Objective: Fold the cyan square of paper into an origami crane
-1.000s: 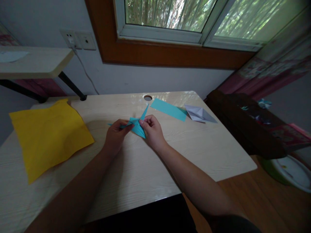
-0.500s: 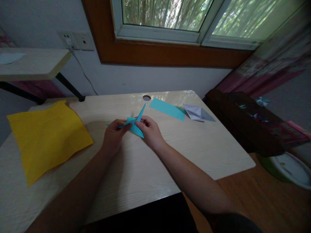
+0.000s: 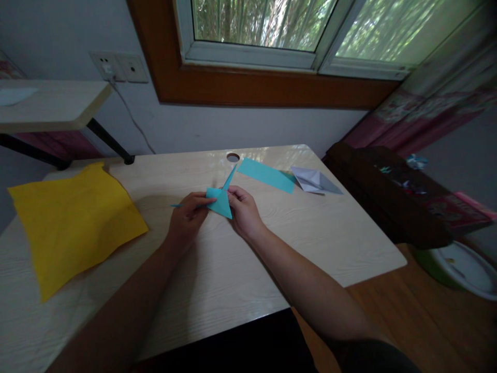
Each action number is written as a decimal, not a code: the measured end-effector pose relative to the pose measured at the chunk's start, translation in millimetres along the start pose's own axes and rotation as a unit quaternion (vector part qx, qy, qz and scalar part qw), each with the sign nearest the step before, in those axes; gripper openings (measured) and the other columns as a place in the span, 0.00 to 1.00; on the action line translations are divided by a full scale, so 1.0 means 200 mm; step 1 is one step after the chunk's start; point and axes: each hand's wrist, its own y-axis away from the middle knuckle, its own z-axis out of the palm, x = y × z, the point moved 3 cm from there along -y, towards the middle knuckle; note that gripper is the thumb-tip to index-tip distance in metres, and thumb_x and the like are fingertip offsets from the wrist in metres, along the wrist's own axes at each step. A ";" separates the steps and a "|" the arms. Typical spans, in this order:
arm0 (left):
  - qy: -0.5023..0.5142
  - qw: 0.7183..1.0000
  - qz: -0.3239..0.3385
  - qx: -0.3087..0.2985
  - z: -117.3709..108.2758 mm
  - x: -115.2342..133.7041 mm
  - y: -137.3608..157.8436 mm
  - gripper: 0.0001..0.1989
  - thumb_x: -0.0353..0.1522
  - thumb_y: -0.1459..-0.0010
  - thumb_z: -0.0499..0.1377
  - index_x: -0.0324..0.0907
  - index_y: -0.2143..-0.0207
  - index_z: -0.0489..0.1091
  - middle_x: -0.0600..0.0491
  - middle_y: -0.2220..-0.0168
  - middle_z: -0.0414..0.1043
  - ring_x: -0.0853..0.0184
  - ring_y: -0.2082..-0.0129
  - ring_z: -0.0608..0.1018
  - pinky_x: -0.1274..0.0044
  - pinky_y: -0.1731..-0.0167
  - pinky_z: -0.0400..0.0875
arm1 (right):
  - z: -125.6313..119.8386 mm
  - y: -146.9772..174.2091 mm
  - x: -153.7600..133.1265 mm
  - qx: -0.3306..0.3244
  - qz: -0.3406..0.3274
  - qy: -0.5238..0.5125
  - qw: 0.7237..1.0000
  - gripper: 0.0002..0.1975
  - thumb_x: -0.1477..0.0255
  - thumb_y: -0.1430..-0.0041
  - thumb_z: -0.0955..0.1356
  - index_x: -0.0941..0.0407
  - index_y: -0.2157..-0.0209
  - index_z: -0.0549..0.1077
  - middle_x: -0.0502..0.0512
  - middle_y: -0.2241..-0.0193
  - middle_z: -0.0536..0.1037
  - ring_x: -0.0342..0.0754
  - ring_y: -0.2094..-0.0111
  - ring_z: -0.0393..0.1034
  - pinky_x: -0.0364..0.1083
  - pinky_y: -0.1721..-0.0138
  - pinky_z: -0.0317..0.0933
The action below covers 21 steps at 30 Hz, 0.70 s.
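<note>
Between my two hands is a folded blue origami paper (image 3: 221,203), held just above the table (image 3: 248,269). One narrow spike of it points up and away, and another thin tip sticks out on the left past my fingers. My left hand (image 3: 187,215) is closed on its left part, fingers along the front fold. At the right edge, my right hand (image 3: 245,210) pinches the paper, its thumb near the base of the upright spike. Some of the right fingers are hidden behind the paper.
A yellow sheet (image 3: 77,223) lies at the left. Behind my right hand are a flat blue paper strip (image 3: 266,175) and a folded white paper (image 3: 315,180). A round cable hole (image 3: 233,157) is near the back edge. A raised shelf (image 3: 50,114) stands at the back left.
The blue origami has turned so that a broad flat face now shows where layered folds showed before. My fingers have shifted slightly on it. The view has moved a little.
</note>
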 end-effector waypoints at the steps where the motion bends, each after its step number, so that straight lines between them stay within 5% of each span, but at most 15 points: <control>1: -0.008 1.000 0.007 -0.002 0.00 0.01 0.00 0.11 0.30 0.41 0.63 0.49 0.57 0.81 0.50 0.54 0.78 0.61 0.52 0.78 0.70 0.49 0.73 | 0.00 0.00 0.00 0.002 0.003 -0.001 1.000 0.14 0.61 0.50 0.77 0.52 0.64 0.78 0.48 0.70 0.79 0.44 0.70 0.70 0.45 0.66 0.65; 12: -0.073 0.997 0.016 0.015 -0.03 0.02 -0.01 0.14 0.27 0.42 0.58 0.49 0.60 0.82 0.52 0.55 0.77 0.63 0.55 0.78 0.71 0.53 0.73 | 0.04 0.01 0.00 -0.024 0.040 0.016 0.999 0.17 0.54 0.44 0.74 0.53 0.66 0.76 0.49 0.71 0.78 0.44 0.71 0.70 0.45 0.67 0.66; 21: -0.054 0.998 -0.001 0.012 -0.03 0.03 -0.01 0.12 0.31 0.38 0.58 0.48 0.60 0.82 0.52 0.55 0.79 0.62 0.54 0.79 0.71 0.52 0.75 | 0.01 0.00 0.00 -0.028 0.009 0.057 0.998 0.17 0.58 0.51 0.78 0.53 0.66 0.77 0.50 0.69 0.80 0.46 0.68 0.72 0.47 0.62 0.67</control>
